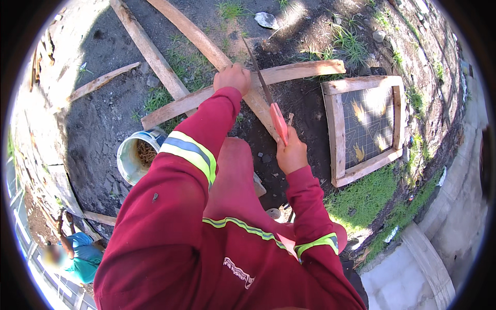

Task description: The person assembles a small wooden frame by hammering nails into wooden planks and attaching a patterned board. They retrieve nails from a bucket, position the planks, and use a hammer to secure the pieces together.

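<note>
My left hand [232, 78] is closed over a long wooden plank [194, 36] where it crosses a second wooden plank [299, 71]. The fingertips are hidden on the far side. In my right hand [293, 153] is the red handle of a handsaw [279, 123], fingers wrapped round it. Its narrow dark blade slants up and away to the left, passing over the crossing plank just right of my left hand. Whether the teeth touch wood I cannot tell. The long plank's near end lies close to the saw handle, by my bent knee [235, 165].
A bucket [124, 163] holding wood scraps stands left of my leg. To the right lies a wooden frame [337, 137] with mesh. Another plank [150, 49] and a thin strip [106, 81] lie far left. A person in teal [82, 253] is at lower left.
</note>
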A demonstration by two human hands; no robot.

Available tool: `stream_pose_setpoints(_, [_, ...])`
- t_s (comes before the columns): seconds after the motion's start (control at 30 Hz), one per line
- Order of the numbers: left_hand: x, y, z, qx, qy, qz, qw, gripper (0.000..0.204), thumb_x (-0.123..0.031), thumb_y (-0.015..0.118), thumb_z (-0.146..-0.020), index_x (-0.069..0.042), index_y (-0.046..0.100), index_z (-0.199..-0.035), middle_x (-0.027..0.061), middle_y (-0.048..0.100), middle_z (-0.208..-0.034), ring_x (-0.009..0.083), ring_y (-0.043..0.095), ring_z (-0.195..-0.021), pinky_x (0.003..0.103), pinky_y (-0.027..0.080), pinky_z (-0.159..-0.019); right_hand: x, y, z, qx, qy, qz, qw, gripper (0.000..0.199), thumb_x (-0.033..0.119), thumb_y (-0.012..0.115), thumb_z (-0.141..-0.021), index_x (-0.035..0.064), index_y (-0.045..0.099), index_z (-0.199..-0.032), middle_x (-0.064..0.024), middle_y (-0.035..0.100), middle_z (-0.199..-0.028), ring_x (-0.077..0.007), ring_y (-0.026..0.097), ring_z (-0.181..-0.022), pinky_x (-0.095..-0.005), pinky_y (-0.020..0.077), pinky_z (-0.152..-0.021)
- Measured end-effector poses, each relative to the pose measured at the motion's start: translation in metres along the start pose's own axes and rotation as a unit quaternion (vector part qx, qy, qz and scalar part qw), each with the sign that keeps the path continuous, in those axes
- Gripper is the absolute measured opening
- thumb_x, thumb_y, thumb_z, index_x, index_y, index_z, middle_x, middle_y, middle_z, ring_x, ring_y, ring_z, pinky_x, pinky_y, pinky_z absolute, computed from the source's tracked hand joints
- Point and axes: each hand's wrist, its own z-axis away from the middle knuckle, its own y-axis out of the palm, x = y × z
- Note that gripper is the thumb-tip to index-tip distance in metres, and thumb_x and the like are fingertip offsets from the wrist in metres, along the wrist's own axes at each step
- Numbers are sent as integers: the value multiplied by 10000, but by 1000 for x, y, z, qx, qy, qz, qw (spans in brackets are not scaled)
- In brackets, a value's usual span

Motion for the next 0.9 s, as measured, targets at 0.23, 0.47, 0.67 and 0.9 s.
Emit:
stream_pose_setpoints(0.23, [1,5,3,-36,8,20,999,293,-280,478,-852,-49,658,-861,169,687,-903,349,656,-868,480,489,-810,28,-67,89,55,70,-25,996,405,36,594,-865,21,512,-1261,-253,667,-993,-405,657,-966,-404,531,-804])
stream_pose_setpoints(0.47, [-1,-1,1,-23,8,7,1000,288,-279,460,-869,-48,630,-840,171,682,-899,352,650,-862,470,497,-800,5,0,1,26,42,-5,999,297,109,606,-868,37,533,-1146,-275,639,-856,-476,616,-814,-526,491,-692])
stream_pose_setpoints(0.67, [-1,0,1,-24,-1,21,999,282,-264,476,-851,-47,654,-871,172,680,-896,343,650,-884,475,486,-806,17,-77,109,44,50,-32,997,409,12,601,-850,24,513,-1249,-250,663,-962,-410,663,-893,-434,535,-727])
stream_pose_setpoints(0.9, [-2,-2,-1,-35,10,3,999,291,-281,460,-872,-53,639,-853,168,684,-890,350,654,-873,476,498,-799,0,10,-22,33,61,-6,998,300,103,595,-879,31,539,-1165,-289,635,-931,-478,608,-879,-473,511,-709])
